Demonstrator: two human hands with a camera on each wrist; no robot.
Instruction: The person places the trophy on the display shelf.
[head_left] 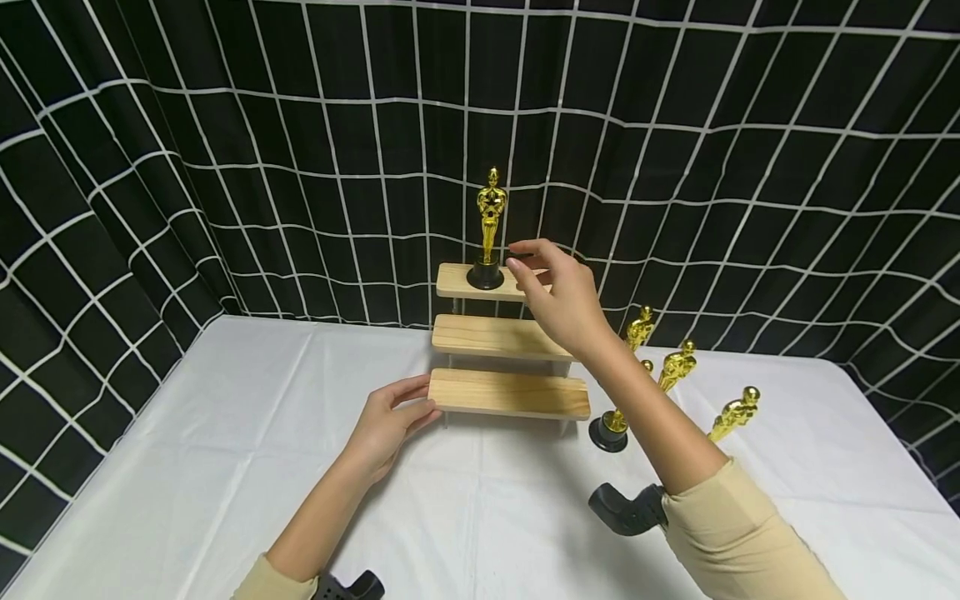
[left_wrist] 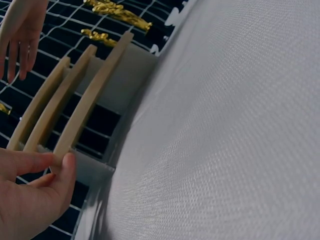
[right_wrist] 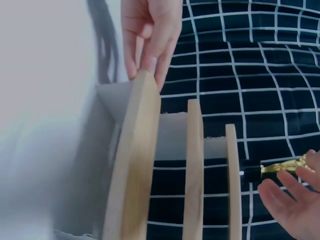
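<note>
A three-tier wooden display stand stands on the table. My left hand pinches the left end of its lowest board between thumb and fingers, which the left wrist view shows up close. On the top board, toward its left end, a gold trophy statuette stands upright on its black round base. Just to the right of that statuette is my right hand, its fingers loosely bent and apart with nothing held. In the right wrist view, a small gap shows between the right hand and the statuette.
Several more gold statuettes stand on the right of the table, partly hidden behind my right forearm. White cloth covers the table. A black curtain with white grid lines hangs close behind the stand.
</note>
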